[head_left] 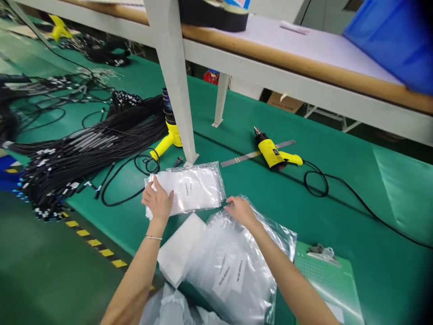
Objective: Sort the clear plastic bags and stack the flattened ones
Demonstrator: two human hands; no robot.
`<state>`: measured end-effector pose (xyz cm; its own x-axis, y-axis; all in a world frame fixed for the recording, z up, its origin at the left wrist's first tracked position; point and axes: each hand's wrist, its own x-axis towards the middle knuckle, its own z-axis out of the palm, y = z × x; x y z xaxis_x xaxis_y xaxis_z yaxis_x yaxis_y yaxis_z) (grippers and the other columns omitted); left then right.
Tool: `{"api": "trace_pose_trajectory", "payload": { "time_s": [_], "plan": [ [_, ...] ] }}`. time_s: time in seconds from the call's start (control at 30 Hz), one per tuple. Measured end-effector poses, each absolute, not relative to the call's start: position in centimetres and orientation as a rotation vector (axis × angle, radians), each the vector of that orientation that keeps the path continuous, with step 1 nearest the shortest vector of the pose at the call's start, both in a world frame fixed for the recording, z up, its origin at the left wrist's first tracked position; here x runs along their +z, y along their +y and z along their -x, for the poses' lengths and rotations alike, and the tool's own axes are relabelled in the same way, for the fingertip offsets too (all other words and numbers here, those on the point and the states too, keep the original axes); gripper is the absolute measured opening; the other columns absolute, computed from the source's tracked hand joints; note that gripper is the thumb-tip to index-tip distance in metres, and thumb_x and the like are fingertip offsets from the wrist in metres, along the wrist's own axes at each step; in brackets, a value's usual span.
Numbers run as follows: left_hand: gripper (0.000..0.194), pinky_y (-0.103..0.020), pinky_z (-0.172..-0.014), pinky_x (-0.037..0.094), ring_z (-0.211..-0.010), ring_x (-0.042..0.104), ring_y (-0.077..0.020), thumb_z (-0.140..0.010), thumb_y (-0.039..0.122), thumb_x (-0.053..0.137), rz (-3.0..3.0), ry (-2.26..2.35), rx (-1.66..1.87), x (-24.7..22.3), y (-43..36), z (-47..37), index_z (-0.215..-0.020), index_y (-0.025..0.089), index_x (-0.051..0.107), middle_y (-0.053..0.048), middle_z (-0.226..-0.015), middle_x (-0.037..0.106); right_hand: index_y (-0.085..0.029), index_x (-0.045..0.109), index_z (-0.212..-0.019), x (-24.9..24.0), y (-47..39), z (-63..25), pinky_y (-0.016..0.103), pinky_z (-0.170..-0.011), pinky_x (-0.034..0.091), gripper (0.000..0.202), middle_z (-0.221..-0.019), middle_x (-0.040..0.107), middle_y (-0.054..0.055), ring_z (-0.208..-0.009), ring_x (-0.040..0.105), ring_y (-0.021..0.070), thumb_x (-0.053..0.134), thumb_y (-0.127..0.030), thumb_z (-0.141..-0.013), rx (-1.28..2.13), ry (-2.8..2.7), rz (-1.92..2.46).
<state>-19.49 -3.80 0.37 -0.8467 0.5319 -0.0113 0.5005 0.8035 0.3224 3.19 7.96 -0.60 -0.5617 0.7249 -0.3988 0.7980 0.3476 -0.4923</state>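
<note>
My left hand (157,201) lies with its fingers apart on the left end of a clear plastic bag (199,187) with white contents and small printed text. Near that bag's lower right corner is my right hand (238,208), its thumb and fingertips close together; what they hold, if anything, is too small to make out. Below my right hand, larger clear bags (250,257) with printed white labels (231,276) are piled at the table's front edge. A white packet (182,248) sits left of them, partly under the bags.
A yellow heat gun (270,151) rests across a metal ruler (237,159); another yellow heat gun (169,137) stands behind the shelf leg (179,90). Black cable bundles (101,135) cover the left side. A green clipboard (328,275) is at front right, a blue bin (395,40) above.
</note>
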Motion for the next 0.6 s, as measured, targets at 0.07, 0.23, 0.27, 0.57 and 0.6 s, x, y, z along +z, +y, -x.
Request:
{"api": "trace_pose_trajectory", "payload": {
  "time_s": [0.07, 0.23, 0.27, 0.57, 0.6],
  "plan": [
    [0.064, -0.053, -0.091, 0.024, -0.117, 0.025, -0.0406, -0.085, 0.038, 0.044, -0.911, 2.850, 0.416, 0.4, -5.8, 16.6, -0.136, 0.009, 0.019, -0.023, -0.131, 0.025, -0.016, 0.057, -0.102, -0.5, 5.2, -5.8, 0.041, -0.087, 0.038, 0.031, -0.098, 0.058, 0.008, -0.097, 0.052, 0.0239, 0.062, -0.034, -0.077, -0.964, 2.453, -1.366],
    [0.041, -0.044, -0.080, 0.034, -0.099, 0.043, -0.0316, -0.077, 0.044, 0.057, -1.185, 2.467, 0.245, -1.9, -12.0, 8.7, -0.108, 0.017, 0.054, -0.012, -0.104, 0.047, -0.013, 0.048, -0.117, -1.6, 0.8, -7.7, 0.045, -0.087, 0.035, 0.062, -0.114, 0.049, 0.015, -0.107, 0.043, 0.0330, 0.070, -0.042, -0.067, -0.833, 2.382, -1.402],
    [0.040, -0.043, -0.080, 0.034, -0.099, 0.043, -0.0314, -0.076, 0.042, 0.058, -1.202, 2.418, 0.230, -2.4, -12.7, 7.6, -0.107, 0.016, 0.054, -0.012, -0.104, 0.048, -0.013, 0.048, -0.117, -1.8, 0.4, -7.6, 0.046, -0.088, 0.035, 0.060, -0.115, 0.049, 0.014, -0.108, 0.043, 0.0322, 0.068, -0.043, -0.069, -0.819, 2.378, -1.404],
    [0.049, -0.041, -0.086, 0.036, -0.102, 0.054, -0.0286, -0.077, 0.029, 0.056, -1.127, 2.100, 0.354, -3.0, -11.9, 5.8, -0.119, 0.010, 0.039, -0.015, -0.110, 0.056, -0.015, 0.053, -0.110, -2.1, 0.4, -7.6, 0.047, -0.087, 0.042, 0.033, -0.108, 0.056, 0.007, -0.099, 0.054, 0.0235, 0.055, -0.036, -0.085, -0.986, 2.388, -1.284],
    [0.049, -0.040, -0.084, 0.037, -0.098, 0.056, -0.0286, -0.075, 0.031, 0.058, -1.108, 2.052, 0.372, -2.7, -11.7, 6.0, -0.118, 0.011, 0.042, -0.014, -0.106, 0.060, -0.015, 0.055, -0.107, -2.0, 0.5, -7.9, 0.047, -0.087, 0.042, 0.030, -0.107, 0.057, 0.007, -0.099, 0.054, 0.0232, 0.055, -0.035, -0.085, -1.027, 2.403, -1.260]
  ]
}}
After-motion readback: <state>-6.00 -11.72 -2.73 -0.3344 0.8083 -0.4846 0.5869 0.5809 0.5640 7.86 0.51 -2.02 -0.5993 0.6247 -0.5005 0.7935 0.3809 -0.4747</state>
